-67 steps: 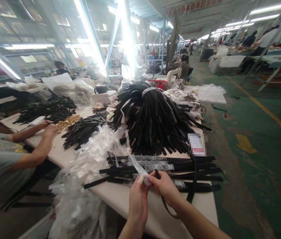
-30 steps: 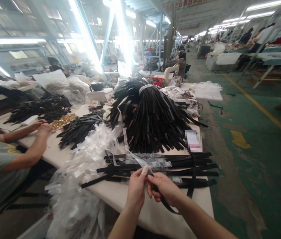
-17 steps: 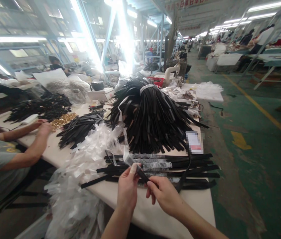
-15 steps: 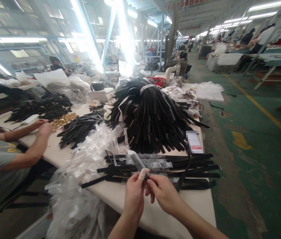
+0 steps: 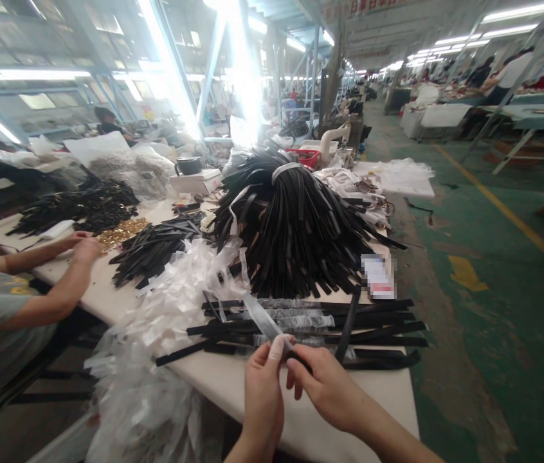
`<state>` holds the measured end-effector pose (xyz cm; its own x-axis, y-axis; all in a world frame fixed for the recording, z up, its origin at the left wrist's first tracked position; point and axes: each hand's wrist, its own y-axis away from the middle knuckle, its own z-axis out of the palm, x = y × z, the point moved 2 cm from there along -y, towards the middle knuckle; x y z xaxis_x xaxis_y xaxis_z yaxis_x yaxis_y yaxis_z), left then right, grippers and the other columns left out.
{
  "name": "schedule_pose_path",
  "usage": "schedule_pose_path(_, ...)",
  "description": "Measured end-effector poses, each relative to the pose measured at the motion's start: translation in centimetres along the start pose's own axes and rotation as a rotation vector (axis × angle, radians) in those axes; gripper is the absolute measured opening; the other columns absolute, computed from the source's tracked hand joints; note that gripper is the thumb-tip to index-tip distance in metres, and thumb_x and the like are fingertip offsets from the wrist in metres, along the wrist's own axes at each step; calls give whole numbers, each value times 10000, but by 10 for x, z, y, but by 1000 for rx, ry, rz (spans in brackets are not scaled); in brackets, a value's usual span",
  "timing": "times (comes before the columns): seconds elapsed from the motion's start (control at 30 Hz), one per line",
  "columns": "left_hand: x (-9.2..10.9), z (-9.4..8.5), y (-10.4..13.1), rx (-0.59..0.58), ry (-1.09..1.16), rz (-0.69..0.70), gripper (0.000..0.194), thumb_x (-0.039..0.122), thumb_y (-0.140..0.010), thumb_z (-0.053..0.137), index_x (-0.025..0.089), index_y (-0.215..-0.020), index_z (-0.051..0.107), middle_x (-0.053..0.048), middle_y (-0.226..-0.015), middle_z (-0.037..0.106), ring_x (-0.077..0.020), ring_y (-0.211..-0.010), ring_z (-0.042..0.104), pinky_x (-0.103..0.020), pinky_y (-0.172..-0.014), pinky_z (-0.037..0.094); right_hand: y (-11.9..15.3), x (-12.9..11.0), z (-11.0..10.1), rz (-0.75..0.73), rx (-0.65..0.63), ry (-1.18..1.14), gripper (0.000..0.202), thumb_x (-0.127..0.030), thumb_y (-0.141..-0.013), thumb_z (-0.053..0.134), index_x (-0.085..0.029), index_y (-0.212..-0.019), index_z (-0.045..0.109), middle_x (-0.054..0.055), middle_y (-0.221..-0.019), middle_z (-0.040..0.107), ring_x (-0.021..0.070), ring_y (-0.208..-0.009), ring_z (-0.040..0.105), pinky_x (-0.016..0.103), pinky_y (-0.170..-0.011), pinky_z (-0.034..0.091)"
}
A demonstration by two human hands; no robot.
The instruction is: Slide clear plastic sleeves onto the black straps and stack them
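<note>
My left hand is closed, its thumb pinching a translucent plastic strip that slants up and left toward the plastic pile. Close against it, my right hand grips a black strap, whose free part rises behind the fingers. Where strip and strap meet is partly hidden by my fingers. Beyond both hands, several black straps lie crosswise on the table, with clear plastic round their middles. Farther back stands a large tied bundle of black straps.
Loose translucent plastic strips spill over the table's left edge. Shorter black strips and gold metal pieces lie farther left, near a co-worker's hands. A blurred label sits by the right edge of the pale table.
The black strap's free part has swung left and straightened behind my right hand. My right hand has shifted slightly right and down, and more of the plastic strip lies flat beyond my left thumb.
</note>
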<state>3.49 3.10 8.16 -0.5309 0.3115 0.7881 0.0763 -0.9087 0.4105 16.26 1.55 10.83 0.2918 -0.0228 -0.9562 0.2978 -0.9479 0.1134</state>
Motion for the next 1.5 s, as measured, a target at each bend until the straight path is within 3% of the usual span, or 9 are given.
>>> schedule_pose_path(0.13,19,-4,-12,123,62,138,314,378,-690,882,119,-839,788,-64,-828,739,-127,-741,652,-191,-702,541,4,10,3,66,-71,7,395,-431,-1043,400,-180,-841,629,24,-646,693,131,-487,620,217,-499,442)
schedule_pose_path(0.33,-11,10,18,-53,2,-127,449,497,-757,798,128,-1009,752,-23,-638,647,-99,-421,492,-184,-330,337,4,9,8,69,9,-122,472,-495,-1044,364,-180,-760,572,29,-620,671,117,-434,596,194,-432,425)
schedule_pose_path(0.47,2,17,1,-167,145,-272,420,505,-810,740,132,-1002,720,-131,-908,733,-213,-723,690,-314,-648,573,9,18,11,162,-67,-178,427,-491,-1030,384,-181,-806,573,22,-605,667,118,-392,565,197,-398,405)
schedule_pose_path(0.63,43,31,-7,-143,100,61,348,465,-879,693,175,-706,609,-46,-737,666,-172,-718,642,-288,-747,550,24,13,12,119,-77,-208,407,-497,-1023,406,-176,-863,597,21,-618,654,130,-462,593,210,-463,448)
schedule_pose_path(0.87,16,41,36,-197,-205,-53,509,680,-848,609,185,-743,666,-11,-558,547,-96,-374,413,-205,-319,291,27,-2,2,34,-40,-201,509,-555,-1039,357,-184,-789,599,24,-601,618,126,-456,554,222,-451,429)
schedule_pose_path(0.97,22,36,29,-250,-244,-82,478,648,-855,624,179,-774,670,-22,-574,575,-108,-382,448,-205,-316,306,28,0,0,24,-71,-254,501,-561,-1025,406,-175,-793,625,39,-645,644,138,-503,578,237,-498,462)
schedule_pose_path(1.13,44,38,23,-182,-159,237,412,576,-866,655,202,-694,639,-86,-773,687,-220,-761,654,-283,-644,553,30,1,3,8,-76,-284,482,-553,-1035,386,-174,-875,635,19,-623,618,120,-467,531,226,-467,415)
schedule_pose_path(1.33,10,39,11,-241,-196,-127,440,607,-839,662,167,-827,678,-45,-643,652,-124,-418,519,-221,-357,364,20,17,3,54,9,-281,506,-591,-1012,406,-172,-834,626,36,-637,629,137,-460,558,232,-424,419)
schedule_pose_path(1.5,13,32,-24,-49,80,10,368,514,-799,740,161,-849,650,-67,-808,730,-204,-738,709,-295,-662,564,12,37,6,146,16,-216,521,-592,-1019,367,-162,-871,621,4,-551,610,116,-390,528,203,-401,384)
